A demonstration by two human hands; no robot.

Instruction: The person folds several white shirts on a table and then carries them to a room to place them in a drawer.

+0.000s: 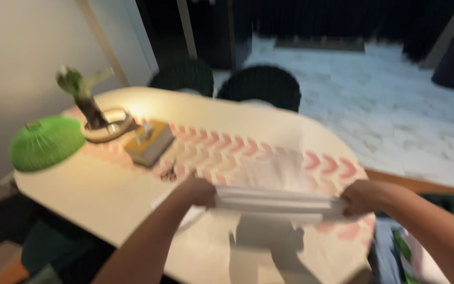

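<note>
Both my hands hold a white folded cloth or sheet (pixel 279 202) stretched flat between them, just above a cream oval table (pixel 106 194). My left hand (pixel 198 192) grips its left end and my right hand (pixel 361 199) grips its right end. The picture is blurred by motion, so I cannot tell what exactly the white piece is. Under it runs a table runner with a pink chevron pattern (pixel 227 147). The white piece throws a dark shadow on the tabletop below.
On the table's left stand a green domed cover (pixel 45 142), a plant in a silver dish (pixel 98 121) and a tan tissue box (pixel 151 142). Two dark round chairs (pixel 261 87) sit behind the table. Pale marble floor lies to the right.
</note>
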